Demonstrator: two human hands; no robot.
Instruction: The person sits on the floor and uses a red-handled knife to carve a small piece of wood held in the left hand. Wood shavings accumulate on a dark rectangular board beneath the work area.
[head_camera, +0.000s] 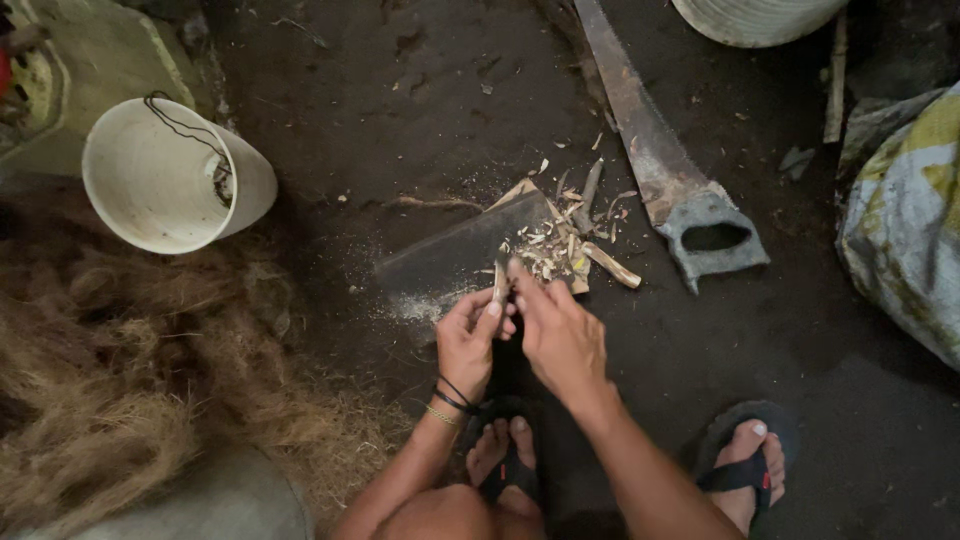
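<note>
Fingers (492, 308) of both hands are clenched on a stick (499, 285), held over a board (450, 255). Chips (560, 245) are scattered beside a saw (660, 170).

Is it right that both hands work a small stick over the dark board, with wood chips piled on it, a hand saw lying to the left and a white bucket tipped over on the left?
Not quite. The head view shows the hand saw lying right of the board, not left. The rest holds: left hand and right hand work the stick, wood chips on the board, white bucket tipped over on the left.

White bucket (165, 180), rusty brown saw (650, 150), grey handle (712, 240), pale wood chips (560, 245).
</note>
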